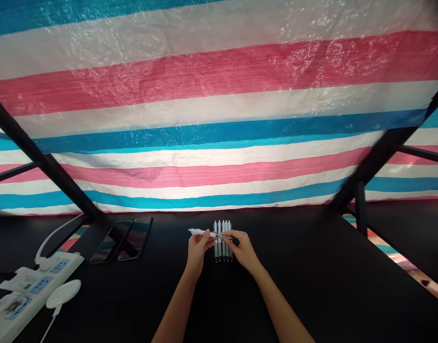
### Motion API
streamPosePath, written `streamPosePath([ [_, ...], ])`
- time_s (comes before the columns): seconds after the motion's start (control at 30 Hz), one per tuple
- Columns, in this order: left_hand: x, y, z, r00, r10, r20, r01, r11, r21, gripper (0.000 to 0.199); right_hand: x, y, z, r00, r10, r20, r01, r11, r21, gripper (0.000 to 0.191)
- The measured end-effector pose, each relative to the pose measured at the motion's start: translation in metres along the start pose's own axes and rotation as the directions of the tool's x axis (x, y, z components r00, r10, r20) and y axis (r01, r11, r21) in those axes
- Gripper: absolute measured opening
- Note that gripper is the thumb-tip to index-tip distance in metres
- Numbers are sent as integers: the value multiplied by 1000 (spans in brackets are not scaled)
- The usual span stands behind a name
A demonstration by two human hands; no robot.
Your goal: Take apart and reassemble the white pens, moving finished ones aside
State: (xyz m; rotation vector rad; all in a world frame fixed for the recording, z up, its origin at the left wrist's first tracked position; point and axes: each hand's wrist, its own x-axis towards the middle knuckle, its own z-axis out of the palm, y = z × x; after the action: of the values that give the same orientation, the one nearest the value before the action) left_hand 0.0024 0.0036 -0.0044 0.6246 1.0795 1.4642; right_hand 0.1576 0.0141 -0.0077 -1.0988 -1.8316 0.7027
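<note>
A white pen (pixel 196 231) is held crosswise above the black table (pixel 226 309), its clicker end pointing left. My left hand (pixel 199 247) is closed around the pen's white barrel. At the pen's other end, my right hand (pixel 242 247) pinches the grey front part between thumb and fingers. Beneath and just behind the hands lies a row of several white pens (pixel 224 252) with grey grips, side by side, clicker ends away from me and tips toward me. My fingers hide part of the row and the held pen's tip.
Left of the hands lie two dark phones (pixel 111 242), (pixel 136 238). Further left are a white power strip (pixel 43 281) with plugs and a round white charger (pixel 63 294). Black frame bars (pixel 376 157) slope up before a striped plastic sheet (pixel 211 105).
</note>
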Motion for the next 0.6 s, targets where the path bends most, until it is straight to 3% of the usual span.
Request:
streamPosePath([
  [0.17, 3, 2, -6, 997, 29, -77, -31, 999, -22, 24, -1, 7, -4, 997, -30, -76, 27, 999, -39, 18],
  [0.6, 2, 12, -9, 975, 59, -212, -66, 998, -23, 19, 2, 8, -16, 995, 54, -78, -42, 988, 150, 20],
])
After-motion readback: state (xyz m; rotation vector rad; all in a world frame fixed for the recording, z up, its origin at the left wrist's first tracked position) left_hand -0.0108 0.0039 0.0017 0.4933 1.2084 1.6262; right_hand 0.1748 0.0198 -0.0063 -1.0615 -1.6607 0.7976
